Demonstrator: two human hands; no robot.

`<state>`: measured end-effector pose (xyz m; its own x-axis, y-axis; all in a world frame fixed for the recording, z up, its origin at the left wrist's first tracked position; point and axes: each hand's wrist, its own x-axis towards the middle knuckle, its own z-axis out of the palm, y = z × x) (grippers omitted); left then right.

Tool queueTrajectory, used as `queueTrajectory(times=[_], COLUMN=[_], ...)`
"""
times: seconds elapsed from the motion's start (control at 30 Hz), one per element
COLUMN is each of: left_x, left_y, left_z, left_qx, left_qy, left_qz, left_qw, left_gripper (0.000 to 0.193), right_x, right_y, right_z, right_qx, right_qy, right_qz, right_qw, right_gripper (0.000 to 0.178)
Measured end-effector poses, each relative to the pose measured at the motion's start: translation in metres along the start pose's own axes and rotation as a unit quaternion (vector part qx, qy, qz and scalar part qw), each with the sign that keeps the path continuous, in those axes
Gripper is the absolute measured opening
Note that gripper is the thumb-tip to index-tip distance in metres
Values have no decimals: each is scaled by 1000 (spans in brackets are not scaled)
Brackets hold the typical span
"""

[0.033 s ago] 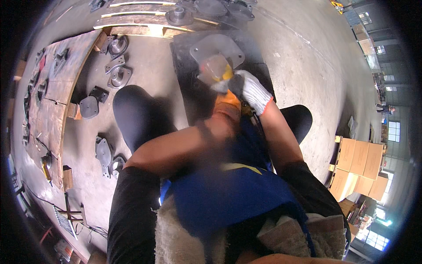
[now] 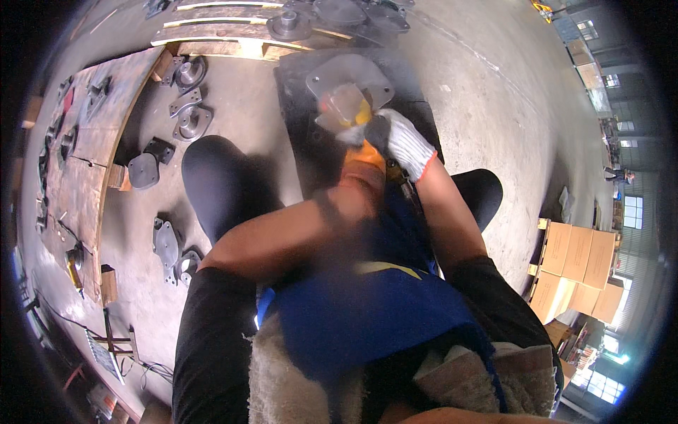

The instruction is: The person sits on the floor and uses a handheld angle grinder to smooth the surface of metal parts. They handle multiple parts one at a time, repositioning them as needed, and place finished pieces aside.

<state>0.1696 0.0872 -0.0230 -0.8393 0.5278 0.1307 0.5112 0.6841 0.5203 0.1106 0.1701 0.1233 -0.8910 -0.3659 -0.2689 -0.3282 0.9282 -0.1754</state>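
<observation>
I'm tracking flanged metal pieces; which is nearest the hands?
The grey flanged plate on the dark work surface, ahead of the left hand and right hand; the other flanged pieces lie farther off, on floor, pallet or tabletop.

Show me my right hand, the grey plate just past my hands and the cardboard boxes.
Right hand (image 2: 407,141), head view: its white-gloved back.
Grey plate (image 2: 352,69), head view: top face, toward its far edge.
Cardboard boxes (image 2: 578,249), head view: one box's side.
</observation>
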Motion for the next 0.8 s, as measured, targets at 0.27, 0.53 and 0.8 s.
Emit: queueTrajectory(times=[0.27,0.53,0.8], left_x=[1,59,59], left_y=[23,19,56], left_z=[-17,-33,-56], left_qx=[-6,25,104], left_qy=[-47,-85,-121], left_qz=[3,78,74], left_qw=[999,993,984], left_gripper=[21,21,30], right_x=[-36,-1,-50], right_y=[16,118,74], right_z=[7,69,24], right_qx=[141,129,272], right_qy=[36,223,146], right_qz=[55,-97,51], right_qw=[988,962,950], right_gripper=[40,13,16])
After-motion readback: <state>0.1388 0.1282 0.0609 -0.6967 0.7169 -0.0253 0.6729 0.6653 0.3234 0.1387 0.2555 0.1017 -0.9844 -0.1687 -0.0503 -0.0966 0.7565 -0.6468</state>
